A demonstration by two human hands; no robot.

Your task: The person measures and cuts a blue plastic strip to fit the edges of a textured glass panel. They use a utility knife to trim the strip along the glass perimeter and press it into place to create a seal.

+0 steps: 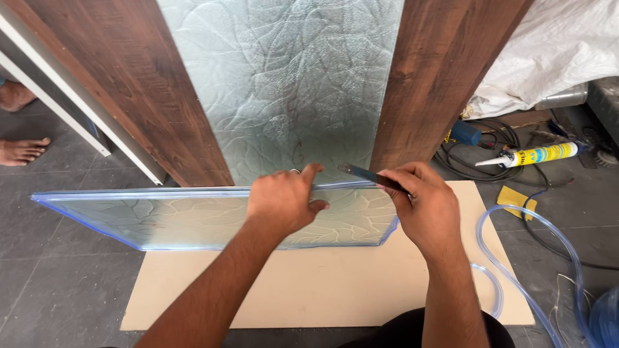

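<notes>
A patterned glass pane (pixel 174 219) with a blue edge lies flat over a beige board (pixel 309 290) on the floor. My left hand (pixel 284 201) presses on the pane's far edge near the middle, fingers curled over it. My right hand (pixel 422 206) grips a thin dark blade tool (pixel 361 173), its tip pointing left along the far edge of the glass, close to my left thumb. Behind the pane stands a wooden door frame (pixel 155 96) with a panel of the same textured glass (pixel 290 84).
A clear plastic hose (pixel 535 258) curls on the floor at right. A sealant tube (pixel 538 155), black cables (pixel 477 154), a yellow cloth (pixel 516 200) and a white sheet (pixel 554 51) lie at the back right. Another person's bare feet (pixel 19 151) are at far left.
</notes>
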